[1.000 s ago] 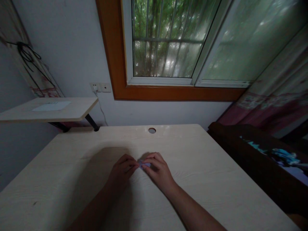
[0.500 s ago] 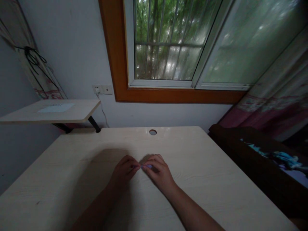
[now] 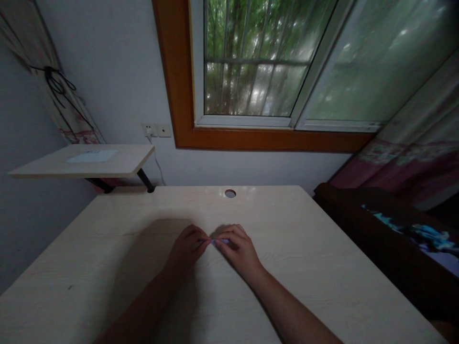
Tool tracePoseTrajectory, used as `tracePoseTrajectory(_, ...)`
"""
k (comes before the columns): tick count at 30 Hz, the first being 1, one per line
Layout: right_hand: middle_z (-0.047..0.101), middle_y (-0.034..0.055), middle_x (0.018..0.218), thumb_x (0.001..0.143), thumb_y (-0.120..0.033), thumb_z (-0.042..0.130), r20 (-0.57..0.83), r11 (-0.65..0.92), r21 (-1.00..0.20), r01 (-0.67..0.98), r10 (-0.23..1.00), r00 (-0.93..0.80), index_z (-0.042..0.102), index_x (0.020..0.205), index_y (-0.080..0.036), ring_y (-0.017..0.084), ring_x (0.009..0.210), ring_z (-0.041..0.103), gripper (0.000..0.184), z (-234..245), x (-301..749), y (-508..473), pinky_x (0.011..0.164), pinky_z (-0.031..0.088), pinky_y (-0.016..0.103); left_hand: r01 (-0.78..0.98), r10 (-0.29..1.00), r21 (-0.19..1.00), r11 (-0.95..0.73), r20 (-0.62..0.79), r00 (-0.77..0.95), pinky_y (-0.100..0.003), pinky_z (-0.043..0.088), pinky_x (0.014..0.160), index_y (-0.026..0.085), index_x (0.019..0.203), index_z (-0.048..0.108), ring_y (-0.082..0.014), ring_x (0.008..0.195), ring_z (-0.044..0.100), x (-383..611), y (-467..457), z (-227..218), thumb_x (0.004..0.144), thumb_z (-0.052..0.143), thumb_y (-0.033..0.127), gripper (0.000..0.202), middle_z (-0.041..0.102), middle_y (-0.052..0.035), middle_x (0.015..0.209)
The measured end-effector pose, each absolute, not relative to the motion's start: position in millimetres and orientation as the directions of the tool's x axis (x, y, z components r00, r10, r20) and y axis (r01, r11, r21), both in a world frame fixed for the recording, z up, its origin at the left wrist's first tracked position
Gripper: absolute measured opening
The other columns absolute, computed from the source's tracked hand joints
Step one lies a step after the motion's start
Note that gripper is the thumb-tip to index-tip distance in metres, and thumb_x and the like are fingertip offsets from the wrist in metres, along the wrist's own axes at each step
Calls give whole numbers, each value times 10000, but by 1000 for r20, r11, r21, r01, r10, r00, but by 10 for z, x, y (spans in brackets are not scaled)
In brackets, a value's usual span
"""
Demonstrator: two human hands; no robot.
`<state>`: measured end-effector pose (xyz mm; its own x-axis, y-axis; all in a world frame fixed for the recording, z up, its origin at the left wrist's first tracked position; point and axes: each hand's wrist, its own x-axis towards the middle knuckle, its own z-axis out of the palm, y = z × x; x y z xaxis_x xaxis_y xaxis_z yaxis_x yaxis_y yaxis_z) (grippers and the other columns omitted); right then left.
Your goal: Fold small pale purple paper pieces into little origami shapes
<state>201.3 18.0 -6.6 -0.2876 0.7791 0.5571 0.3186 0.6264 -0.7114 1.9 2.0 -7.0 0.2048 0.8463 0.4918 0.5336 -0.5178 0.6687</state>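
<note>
Both of my hands rest on a pale wooden desk (image 3: 322, 267), near its middle. My left hand (image 3: 186, 247) and my right hand (image 3: 239, 251) meet fingertip to fingertip, pinching a small pale purple piece of folded paper (image 3: 219, 242) between them. Only a sliver of the paper shows between the fingers; most of it is hidden under my right hand. The paper lies flat against the desk top.
A round cable hole (image 3: 230, 193) sits at the desk's far edge. A small side shelf (image 3: 86, 161) with a white sheet stands to the left. A window with bars fills the wall ahead. A dark bed frame (image 3: 380, 229) and a curtain lie to the right.
My hands stay pinched on the paper and press it lower against the desk. The view has drifted slightly, so everything shifts a little right.
</note>
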Motion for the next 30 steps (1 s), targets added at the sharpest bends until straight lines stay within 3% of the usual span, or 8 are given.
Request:
tracePoseTrajectory(10, 660, 44, 857, 863, -239, 671, 555, 635, -695, 339, 772, -308, 717, 888, -253, 198, 863, 589, 54, -100, 2004, 198, 792, 470, 359, 574, 822, 613, -543, 529, 214, -326, 523, 811, 212, 916, 707, -180, 870, 613, -16, 57, -144, 869, 635, 231, 89, 644, -58, 900)
tracePoseTrajectory(18, 658, 46, 861, 869, -243, 668, 568, 660, -670, 340, 751, -337, 715, 910, -256, 199, 869, 582, 64, -79, 1978, 178, 795, 466, 361, 623, 775, 516, -588, 579, 252, -330, 520, 771, 209, 870, 699, -178, 832, 599, 13, 61, -169, 864, 647, 236, 59, 640, -43, 845)
tracePoseTrajectory(25, 655, 43, 855, 879, -229, 649, 562, 644, -685, 341, 765, -316, 713, 897, -241, 194, 866, 578, 68, -63, 2000, 176, 794, 468, 351, 628, 797, 545, -556, 564, 216, -319, 519, 759, 207, 808, 699, -172, 805, 602, 6, 52, -110, 862, 640, 227, 83, 642, -36, 806)
tracePoseTrajectory(30, 654, 51, 862, 882, -239, 634, 522, 567, -747, 347, 824, -220, 723, 880, -235, 201, 868, 593, 89, -67, 2042, 197, 797, 477, 353, 572, 858, 676, -465, 504, 103, -287, 524, 734, 193, 807, 701, -160, 785, 614, -58, 69, -64, 865, 629, 264, 117, 646, -42, 817)
